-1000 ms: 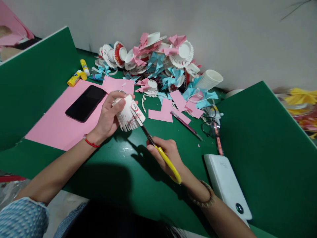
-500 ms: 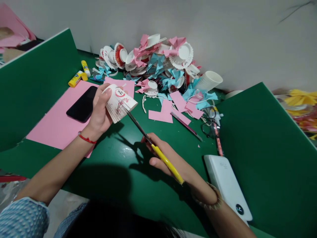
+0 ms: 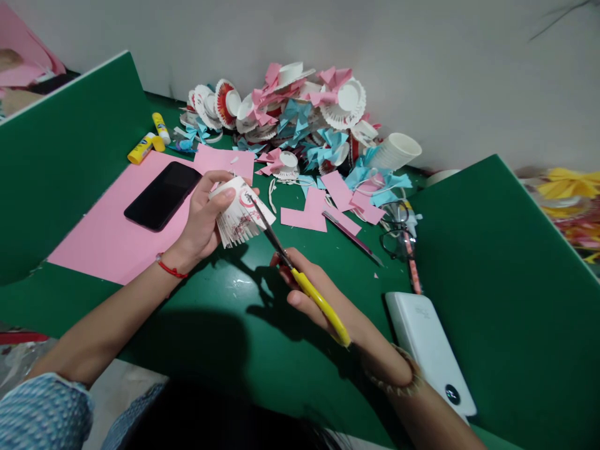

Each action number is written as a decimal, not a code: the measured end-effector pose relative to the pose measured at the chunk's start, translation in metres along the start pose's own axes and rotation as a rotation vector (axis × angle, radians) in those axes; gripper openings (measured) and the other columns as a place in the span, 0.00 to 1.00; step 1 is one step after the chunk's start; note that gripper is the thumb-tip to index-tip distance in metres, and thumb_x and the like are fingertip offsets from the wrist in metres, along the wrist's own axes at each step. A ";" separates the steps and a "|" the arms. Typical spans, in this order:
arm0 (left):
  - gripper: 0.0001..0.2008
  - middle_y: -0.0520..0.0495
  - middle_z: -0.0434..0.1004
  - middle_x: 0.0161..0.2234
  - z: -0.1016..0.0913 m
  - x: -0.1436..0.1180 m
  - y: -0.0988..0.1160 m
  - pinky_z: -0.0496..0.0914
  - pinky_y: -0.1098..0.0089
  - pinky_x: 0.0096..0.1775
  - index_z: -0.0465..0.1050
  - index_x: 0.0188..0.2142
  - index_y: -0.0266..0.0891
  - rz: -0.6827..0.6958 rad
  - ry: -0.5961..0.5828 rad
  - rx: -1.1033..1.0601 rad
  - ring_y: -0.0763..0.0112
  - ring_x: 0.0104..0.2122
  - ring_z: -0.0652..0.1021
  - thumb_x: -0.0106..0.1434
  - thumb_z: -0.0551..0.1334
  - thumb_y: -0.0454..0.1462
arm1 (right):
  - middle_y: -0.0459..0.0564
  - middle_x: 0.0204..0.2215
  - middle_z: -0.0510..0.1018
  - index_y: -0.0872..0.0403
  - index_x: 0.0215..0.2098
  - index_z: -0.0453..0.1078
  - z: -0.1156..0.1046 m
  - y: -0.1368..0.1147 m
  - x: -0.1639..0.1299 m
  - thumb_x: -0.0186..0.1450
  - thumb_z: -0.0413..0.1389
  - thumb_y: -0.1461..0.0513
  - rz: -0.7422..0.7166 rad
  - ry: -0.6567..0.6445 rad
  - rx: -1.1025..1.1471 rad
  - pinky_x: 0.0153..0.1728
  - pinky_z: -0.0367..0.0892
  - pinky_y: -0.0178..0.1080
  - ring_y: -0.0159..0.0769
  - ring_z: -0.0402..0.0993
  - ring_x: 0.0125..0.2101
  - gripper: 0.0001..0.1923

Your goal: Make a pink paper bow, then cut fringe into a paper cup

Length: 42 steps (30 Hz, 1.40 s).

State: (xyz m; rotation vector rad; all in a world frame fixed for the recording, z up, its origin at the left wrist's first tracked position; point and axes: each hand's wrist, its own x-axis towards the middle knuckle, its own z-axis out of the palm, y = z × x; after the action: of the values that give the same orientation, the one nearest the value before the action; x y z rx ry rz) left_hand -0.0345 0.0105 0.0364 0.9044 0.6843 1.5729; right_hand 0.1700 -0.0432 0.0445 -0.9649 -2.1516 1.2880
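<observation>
While left hand [image 3: 202, 220] grips paper cup [image 3: 239, 212], scissors [image 3: 300, 281] cut its fringed rim.

- Green table [image 3: 225, 350] (upright green dividers on both sides)
- pink paper sheet [image 3: 107, 237] under a black phone [image 3: 162, 195]
- two glue sticks [image 3: 152, 139]
- white power bank [image 3: 429, 347]
- eyeglasses [image 3: 398, 240]
- heap of cut paper cups [image 3: 300, 119]

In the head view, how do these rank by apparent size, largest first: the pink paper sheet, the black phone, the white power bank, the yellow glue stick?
1. pink paper sheet
2. white power bank, though it lies nearer the camera
3. black phone, so its order with the power bank is unsure
4. yellow glue stick
</observation>
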 end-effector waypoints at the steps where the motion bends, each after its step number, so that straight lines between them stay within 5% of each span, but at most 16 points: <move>1: 0.21 0.53 0.79 0.33 0.001 0.000 0.000 0.76 0.70 0.36 0.63 0.34 0.42 -0.008 0.001 -0.006 0.67 0.34 0.82 0.47 0.72 0.43 | 0.44 0.27 0.62 0.55 0.41 0.60 0.000 0.000 0.000 0.61 0.43 0.34 -0.003 0.002 0.000 0.26 0.55 0.35 0.31 0.55 0.25 0.33; 42: 0.16 0.53 0.78 0.33 -0.001 -0.002 -0.002 0.76 0.65 0.41 0.66 0.33 0.43 0.011 -0.038 -0.009 0.64 0.40 0.81 0.49 0.71 0.42 | 0.41 0.21 0.61 0.55 0.36 0.63 0.003 0.005 0.000 0.62 0.41 0.34 -0.028 0.074 -0.040 0.22 0.52 0.34 0.28 0.53 0.20 0.33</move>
State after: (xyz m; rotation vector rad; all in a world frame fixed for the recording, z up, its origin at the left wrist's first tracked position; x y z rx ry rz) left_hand -0.0342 0.0089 0.0340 0.9302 0.6459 1.5630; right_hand 0.1697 -0.0428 0.0389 -0.9799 -2.1341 1.1821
